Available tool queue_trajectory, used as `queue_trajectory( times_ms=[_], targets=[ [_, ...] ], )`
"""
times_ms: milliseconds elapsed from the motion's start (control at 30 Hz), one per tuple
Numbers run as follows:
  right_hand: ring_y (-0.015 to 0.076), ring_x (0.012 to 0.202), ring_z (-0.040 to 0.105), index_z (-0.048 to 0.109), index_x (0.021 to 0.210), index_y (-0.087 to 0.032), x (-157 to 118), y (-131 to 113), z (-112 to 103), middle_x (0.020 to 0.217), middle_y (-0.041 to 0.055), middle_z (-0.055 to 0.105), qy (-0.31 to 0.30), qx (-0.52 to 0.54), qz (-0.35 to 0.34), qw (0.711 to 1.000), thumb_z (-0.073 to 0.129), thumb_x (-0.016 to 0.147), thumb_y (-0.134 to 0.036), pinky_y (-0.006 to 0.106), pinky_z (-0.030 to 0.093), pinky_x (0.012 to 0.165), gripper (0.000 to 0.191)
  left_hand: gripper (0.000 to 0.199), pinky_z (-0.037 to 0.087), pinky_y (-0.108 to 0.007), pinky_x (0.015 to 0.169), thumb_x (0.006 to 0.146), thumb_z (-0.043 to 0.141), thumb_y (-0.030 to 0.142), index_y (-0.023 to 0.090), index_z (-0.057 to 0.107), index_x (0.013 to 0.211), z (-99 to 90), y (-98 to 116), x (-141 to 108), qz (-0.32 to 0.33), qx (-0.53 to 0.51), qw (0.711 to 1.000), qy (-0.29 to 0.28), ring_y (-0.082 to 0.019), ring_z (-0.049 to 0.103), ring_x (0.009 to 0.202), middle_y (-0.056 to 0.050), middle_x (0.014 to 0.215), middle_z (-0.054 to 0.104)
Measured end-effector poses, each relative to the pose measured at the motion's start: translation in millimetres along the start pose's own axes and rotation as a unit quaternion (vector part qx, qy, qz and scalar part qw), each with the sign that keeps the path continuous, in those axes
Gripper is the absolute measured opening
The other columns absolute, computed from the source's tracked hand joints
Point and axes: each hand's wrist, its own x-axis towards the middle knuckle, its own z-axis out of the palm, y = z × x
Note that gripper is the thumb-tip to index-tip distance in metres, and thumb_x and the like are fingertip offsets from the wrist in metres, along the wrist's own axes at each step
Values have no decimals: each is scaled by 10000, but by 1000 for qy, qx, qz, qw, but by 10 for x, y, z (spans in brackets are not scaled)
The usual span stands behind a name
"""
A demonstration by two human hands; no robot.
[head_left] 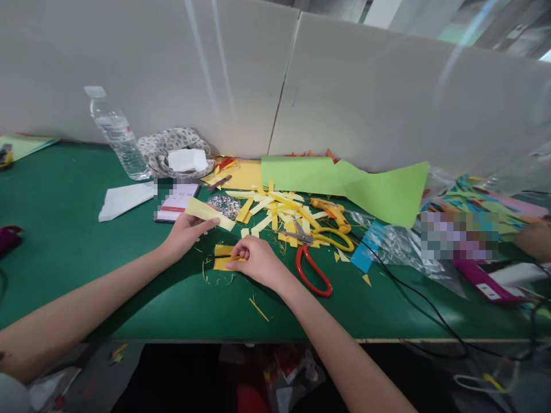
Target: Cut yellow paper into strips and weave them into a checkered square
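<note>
My left hand [184, 235] pinches a pale yellow paper strip [210, 214] above the green table. To its right and nearer me, my right hand [252, 259] has its fingers closed on the right end of a darker yellow paper piece [222, 257] that has a dark line across it. Beyond my hands lies a pile of yellow paper strips [275, 207]. Scissors [314, 275] with red and yellow handles rest at the pile's right side, blades partly over the strips. Behind the left hand is a bag of small shiny pieces [224, 206].
A yellow glue gun [333, 213], green paper [310, 174], a clear plastic bag [398, 249] and a black cable [413, 288] lie to the right. A water bottle [118, 135], phone [176, 201] and patterned cloth [174, 143] are back left. Another person's hand [534, 238] shows far right.
</note>
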Motion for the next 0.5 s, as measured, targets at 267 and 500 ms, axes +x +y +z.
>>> queue_trajectory(
  times_ms=[267, 500],
  targets=[
    [91, 600, 467, 616, 639, -173, -20, -17, -28, 676, -20, 510, 0, 20, -17, 1000, 711, 650, -180, 234, 392, 579, 95, 442, 440, -249, 554, 597, 736, 439, 181, 630, 940, -6, -23, 2, -9, 10, 1000, 11, -187, 606, 700, -21, 806, 665],
    [85, 570, 445, 589, 637, -182, -77, 16, 29, 676, -30, 527, 61, 75, -27, 995, 689, 677, -196, 221, 380, 549, 108, 397, 450, -244, 593, 634, 727, 407, 180, 624, 943, -21, -25, 0, 6, 2, 1000, -10, -172, 607, 731, -16, 837, 660]
  ],
)
